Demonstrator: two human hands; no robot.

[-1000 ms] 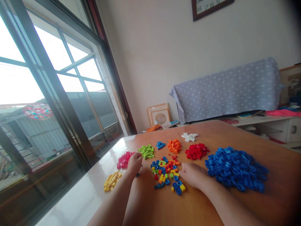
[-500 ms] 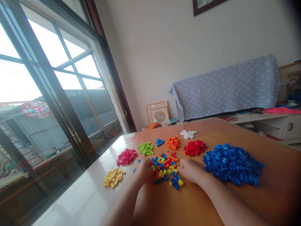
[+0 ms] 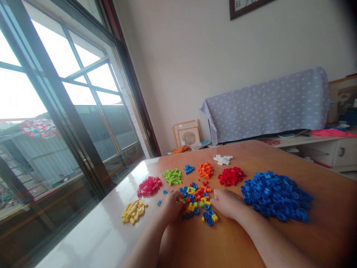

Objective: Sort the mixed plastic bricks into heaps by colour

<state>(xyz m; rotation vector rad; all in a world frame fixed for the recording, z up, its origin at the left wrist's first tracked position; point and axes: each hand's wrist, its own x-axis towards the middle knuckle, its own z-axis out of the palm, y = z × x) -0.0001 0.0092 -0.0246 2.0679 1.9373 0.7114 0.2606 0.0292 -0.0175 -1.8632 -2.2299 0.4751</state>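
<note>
A mixed heap of small coloured bricks (image 3: 196, 197) lies on the wooden table (image 3: 279, 245) between my hands. My left hand (image 3: 171, 204) rests at the heap's left edge with its fingers curled and pinched on its bricks; what they grip is too small to name. My right hand (image 3: 227, 203) lies on the table at the heap's right edge, fingers bent loosely toward the bricks, nothing visibly held. Sorted piles surround the heap: yellow (image 3: 134, 211), magenta (image 3: 149, 185), lime green (image 3: 172, 175), light blue (image 3: 189, 169), orange (image 3: 205, 169), white (image 3: 222, 159), red (image 3: 231, 175) and a large blue pile (image 3: 276, 195).
Two loose light-blue bricks (image 3: 159, 203) lie left of my left hand. A tall window (image 3: 55, 111) runs along the left. Beyond the table stand a cloth-covered object (image 3: 264, 108), picture frames (image 3: 188, 136) on the floor and a white cabinet (image 3: 329, 149).
My left hand moved from the magenta and green piles back to the mixed heap's left edge. A second loose light-blue brick now lies on the table. My right hand stayed put.
</note>
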